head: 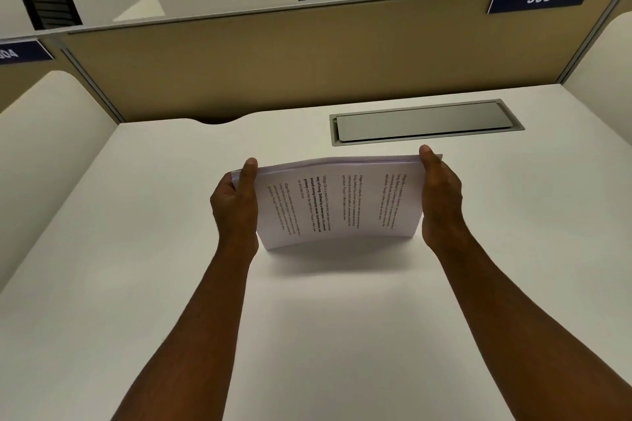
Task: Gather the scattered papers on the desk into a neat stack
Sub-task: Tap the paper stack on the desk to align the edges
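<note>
White printed sheets, already gathered into one stack of papers [337,202], stand on edge near the middle of the pale counter [136,249], just in front of the grey cable hatch [424,121]. The stack's long axis runs left to right across the person's front, and its lower long edge looks to be touching the counter, with a shadow directly beneath it. The printed face tilts back toward the camera, and the lines of text run vertically, so the pages sit turned on their side.

The left hand [236,205] clamps the left short edge, thumb laid over the near face and its tip at the top corner. The right hand [441,198] clamps the right short edge in the same way. The fingers behind the sheets are hidden. Both hands sit level with the stack, one at each end, neither nearer than the other.

The top edge bows up slightly and the layers there look almost flush. No loose sheets show elsewhere on the counter. Judging by this, the gathering is done; squaring the edges and laying the stack flat is what remains.
</note>
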